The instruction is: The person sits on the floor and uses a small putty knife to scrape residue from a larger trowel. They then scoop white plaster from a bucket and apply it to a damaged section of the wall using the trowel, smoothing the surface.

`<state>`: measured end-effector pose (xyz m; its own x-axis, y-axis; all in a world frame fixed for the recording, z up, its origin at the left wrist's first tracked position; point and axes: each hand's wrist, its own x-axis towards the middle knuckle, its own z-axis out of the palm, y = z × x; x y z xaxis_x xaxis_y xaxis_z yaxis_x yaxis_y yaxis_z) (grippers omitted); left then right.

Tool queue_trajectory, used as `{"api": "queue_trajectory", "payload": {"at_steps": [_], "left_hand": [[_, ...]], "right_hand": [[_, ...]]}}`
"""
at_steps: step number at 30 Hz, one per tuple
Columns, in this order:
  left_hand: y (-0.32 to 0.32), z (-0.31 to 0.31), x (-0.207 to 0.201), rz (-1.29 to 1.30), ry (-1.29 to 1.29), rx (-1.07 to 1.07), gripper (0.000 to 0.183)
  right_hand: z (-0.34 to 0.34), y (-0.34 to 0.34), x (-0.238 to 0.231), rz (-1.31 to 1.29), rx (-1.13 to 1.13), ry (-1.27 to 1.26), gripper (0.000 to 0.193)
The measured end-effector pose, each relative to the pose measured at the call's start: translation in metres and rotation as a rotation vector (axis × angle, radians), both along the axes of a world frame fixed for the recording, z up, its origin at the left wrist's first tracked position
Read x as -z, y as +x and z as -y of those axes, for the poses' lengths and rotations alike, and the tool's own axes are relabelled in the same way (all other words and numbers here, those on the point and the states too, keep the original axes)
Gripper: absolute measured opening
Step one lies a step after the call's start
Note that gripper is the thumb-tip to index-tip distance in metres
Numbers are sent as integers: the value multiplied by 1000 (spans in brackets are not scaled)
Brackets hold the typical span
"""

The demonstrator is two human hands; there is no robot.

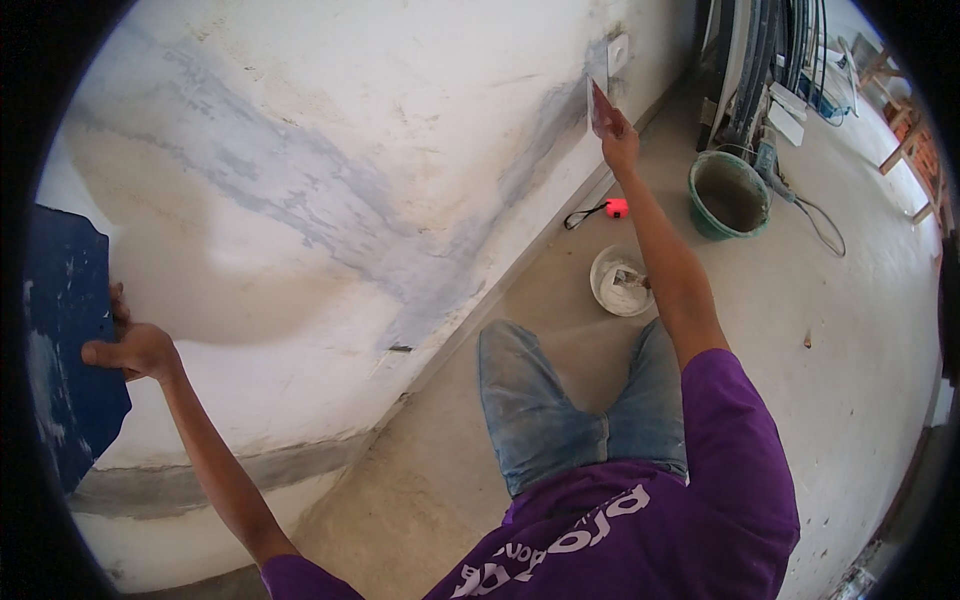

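Observation:
My left hand (138, 350) grips the edge of a dark blue board (68, 340) smeared with white, its thumb on the near face. The board stands off to the far left, in front of the wall. At upper right, my right hand (620, 140) is closed round a reddish-brown flat tool (600, 110), seemingly a scraper, whose blade I see nearly edge-on. That tool is at the white wall (400, 90), just below a white socket plate (618, 52). Grey patches of filler (330, 200) run across the wall in a wide V.
On the floor by my right forearm sits a white bowl (606, 290) of white paste with a tool in it. A red tape measure (617, 208) with a black strap lies near the wall. Beyond are a green bucket (697, 205), a corded power tool (768, 160) and dark upright lengths (745, 80).

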<state>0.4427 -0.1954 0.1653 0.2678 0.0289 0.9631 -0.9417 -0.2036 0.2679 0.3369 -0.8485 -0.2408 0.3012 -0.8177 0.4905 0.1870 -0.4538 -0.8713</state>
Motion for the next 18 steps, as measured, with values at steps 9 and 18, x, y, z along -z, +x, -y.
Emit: {"api": "queue_trajectory", "payload": {"at_steps": [9, 18], "left_hand": [[1, 6, 0, -48, -57, 85, 97], [26, -14, -6, 21, 54, 134, 86]], "right_hand": [[-214, -32, 28, -173, -57, 43, 35], [-369, -81, 3, -2, -401, -43, 47]]}}
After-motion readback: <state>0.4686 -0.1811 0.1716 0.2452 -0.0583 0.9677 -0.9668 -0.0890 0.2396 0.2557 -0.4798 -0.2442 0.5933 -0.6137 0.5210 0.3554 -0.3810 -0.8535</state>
